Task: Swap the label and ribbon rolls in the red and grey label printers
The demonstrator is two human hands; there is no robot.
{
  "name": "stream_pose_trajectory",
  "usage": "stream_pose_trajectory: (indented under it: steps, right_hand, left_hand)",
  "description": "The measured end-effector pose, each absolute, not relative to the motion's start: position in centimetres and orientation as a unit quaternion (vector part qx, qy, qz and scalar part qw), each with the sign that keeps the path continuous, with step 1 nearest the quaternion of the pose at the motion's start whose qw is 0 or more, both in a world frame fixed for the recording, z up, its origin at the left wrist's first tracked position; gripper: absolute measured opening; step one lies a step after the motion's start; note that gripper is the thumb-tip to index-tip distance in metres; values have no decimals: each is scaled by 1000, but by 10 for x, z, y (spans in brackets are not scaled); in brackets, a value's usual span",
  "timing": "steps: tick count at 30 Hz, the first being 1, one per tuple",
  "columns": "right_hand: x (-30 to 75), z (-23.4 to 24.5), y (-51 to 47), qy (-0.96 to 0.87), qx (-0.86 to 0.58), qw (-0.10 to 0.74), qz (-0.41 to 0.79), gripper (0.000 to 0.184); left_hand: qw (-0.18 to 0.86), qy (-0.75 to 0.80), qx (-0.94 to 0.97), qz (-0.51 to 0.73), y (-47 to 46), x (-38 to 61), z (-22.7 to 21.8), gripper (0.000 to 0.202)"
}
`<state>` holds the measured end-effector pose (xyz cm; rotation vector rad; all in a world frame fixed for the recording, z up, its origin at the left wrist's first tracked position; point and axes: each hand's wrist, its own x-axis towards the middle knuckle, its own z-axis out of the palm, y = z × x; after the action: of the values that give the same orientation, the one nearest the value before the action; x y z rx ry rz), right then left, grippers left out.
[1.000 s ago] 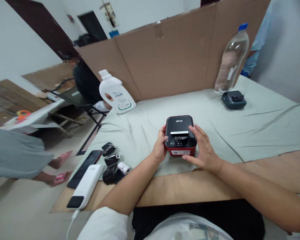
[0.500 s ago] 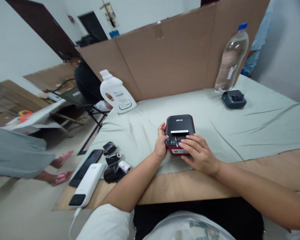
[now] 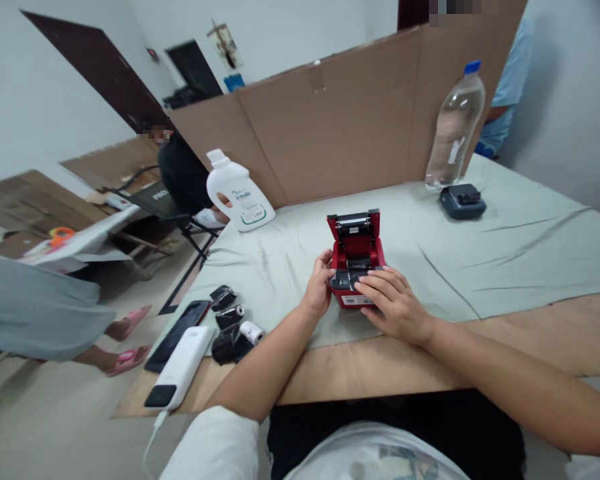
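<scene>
A small red and black label printer (image 3: 353,299) sits on the cloth in front of me, its lid (image 3: 356,230) raised and its red inside showing. My left hand (image 3: 320,288) grips its left side, thumb on the top edge and fingers along the flank. Across the front right corner lies my right hand (image 3: 393,303), fingers over the top by the dark panel and thumb low at the front. Left of my forearm are several small rolls: a white roll (image 3: 251,332), a black-wrapped roll (image 3: 230,316) and others in dark wrapping.
A white power bank (image 3: 187,360) with a cable lies beside a dark phone (image 3: 177,333) at the table's left edge. A white jug (image 3: 243,197) and a clear bottle (image 3: 455,127) stand before a cardboard screen (image 3: 330,133). Near the bottle is a dark device (image 3: 463,202). Other people are beyond.
The printer's lid has swung up and back, uncovering the inside. Both hands have stayed on the printer in nearly the same places. The view has shifted slightly.
</scene>
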<state>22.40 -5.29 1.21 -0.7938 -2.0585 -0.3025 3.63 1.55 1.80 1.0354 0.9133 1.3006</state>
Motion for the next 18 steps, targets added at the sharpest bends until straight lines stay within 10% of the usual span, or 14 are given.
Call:
stream_pose_trajectory:
  steps: [6,14,18]
  right_hand:
    - [236,16,-48,-822,-300,480,-60,54]
    - [254,9,-30,-766,-360,532,-26,41]
    - [256,7,-28,-764,-370,529,-22,39]
  left_hand:
    - [414,379,659,501,36,29,59,30]
    - [81,394,911,-95,68,79,105,38]
    - [12,408,893,-191,71,95,104,28]
